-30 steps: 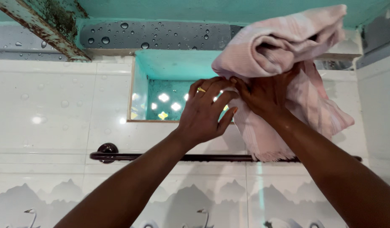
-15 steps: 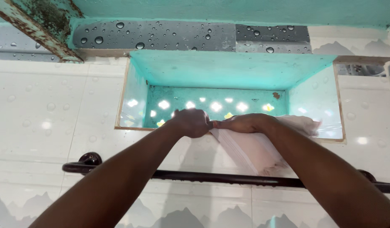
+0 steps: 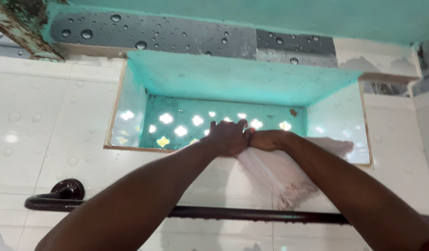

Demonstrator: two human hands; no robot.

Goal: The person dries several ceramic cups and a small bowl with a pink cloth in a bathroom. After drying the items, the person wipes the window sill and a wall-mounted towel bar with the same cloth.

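A pale pink towel (image 3: 279, 174) lies on the sill of a turquoise wall niche (image 3: 224, 79), and one fringed end hangs over the front edge. My left hand (image 3: 227, 137) rests knuckles up on the towel at the sill, fingers reaching into the niche. My right hand (image 3: 268, 139) lies flat on the towel right beside it, touching the left hand. The far end of the towel (image 3: 337, 146) shows behind my right forearm.
A dark towel rail (image 3: 251, 214) runs across the white tiled wall below the niche, with a round mount (image 3: 66, 189) at its left end. A patterned vent screen (image 3: 186, 125) with lit holes forms the niche's back. Grey tiles with water drops (image 3: 149, 35) sit above.
The bundled towel came down from above the niche onto the sill. Both hands now press on it there, and the view has shifted up and right.
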